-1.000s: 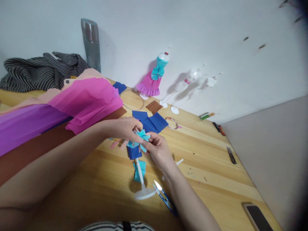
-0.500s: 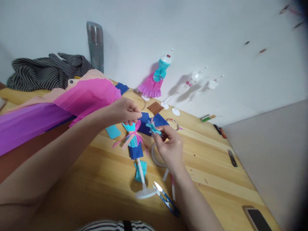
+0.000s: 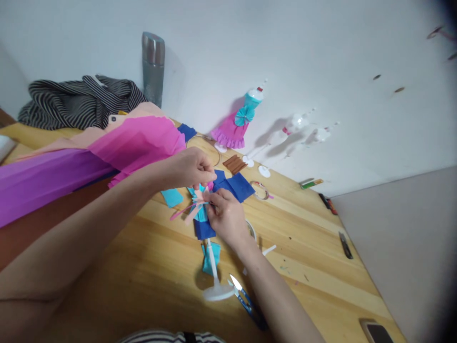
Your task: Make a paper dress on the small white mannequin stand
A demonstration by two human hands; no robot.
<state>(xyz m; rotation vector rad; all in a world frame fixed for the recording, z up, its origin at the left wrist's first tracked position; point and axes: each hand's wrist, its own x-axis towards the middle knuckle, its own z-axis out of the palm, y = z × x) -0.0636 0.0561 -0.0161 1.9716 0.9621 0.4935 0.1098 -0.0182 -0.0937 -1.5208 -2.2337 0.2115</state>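
A small dress form on a white stand (image 3: 217, 292) is wrapped in light blue pleated crepe paper, with a dark blue piece (image 3: 204, 229) below it. My right hand (image 3: 226, 214) pinches a paper flower (image 3: 202, 195) with peach and light blue petals against the front of the form. Just above, my left hand (image 3: 200, 167) has its fingers pressed together at the form's top; what they grip is hidden. Pink and peach strips (image 3: 189, 215) stick out to the left of the flower. Blue-handled thread snips (image 3: 243, 297) lie beside the stand's base.
Pink crepe paper (image 3: 143, 143) and purple paper (image 3: 53, 176) lie to the left. Dark blue pieces (image 3: 241, 186), a brown folded stack (image 3: 234, 164) and a tape roll (image 3: 252, 231) are around my hands. A dressed form (image 3: 235, 124) stands by the wall; a phone (image 3: 378, 332) lies right.
My right hand has moved left with the paper flower, from beside the form to its front. The flower's peach side now shows. My left hand stays near the form's top.
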